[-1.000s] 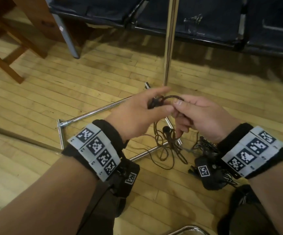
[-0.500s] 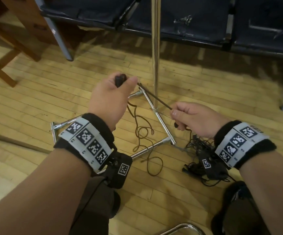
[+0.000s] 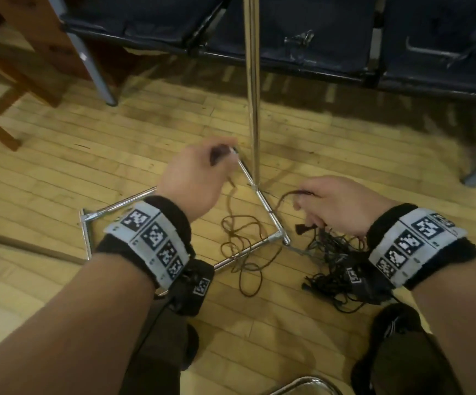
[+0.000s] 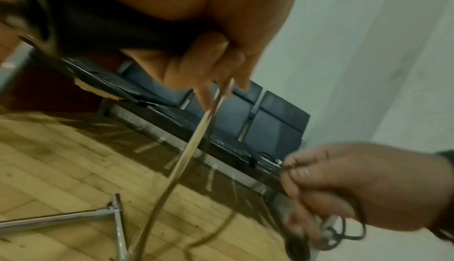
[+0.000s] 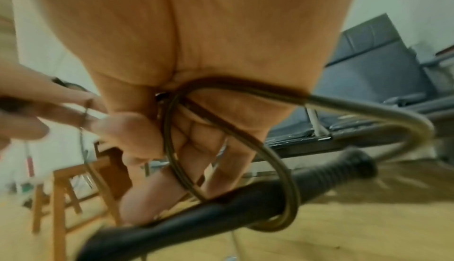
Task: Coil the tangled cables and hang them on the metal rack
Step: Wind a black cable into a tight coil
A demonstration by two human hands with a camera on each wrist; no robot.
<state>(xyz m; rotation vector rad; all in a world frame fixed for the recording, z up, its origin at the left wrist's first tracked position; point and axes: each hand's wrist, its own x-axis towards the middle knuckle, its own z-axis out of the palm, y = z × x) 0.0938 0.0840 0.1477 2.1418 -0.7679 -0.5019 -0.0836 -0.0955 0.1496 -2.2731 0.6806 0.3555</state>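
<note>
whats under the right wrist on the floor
A tangled pile of black cables lies there beside the rack's base. The right hand and wristband cover part of it, so its extent is hidden.

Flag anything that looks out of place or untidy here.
A brown cable sprawls in loose loops over the metal rack base bar, and a black cable tangle sits on the floor. Nothing looks damaged.

Dim warm indoor light, motion blur (worst at wrists), wide-angle distortion

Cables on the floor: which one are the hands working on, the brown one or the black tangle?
The brown cable: left hand and right hand each grip it. The black tangle lies untouched below the right hand.
</note>
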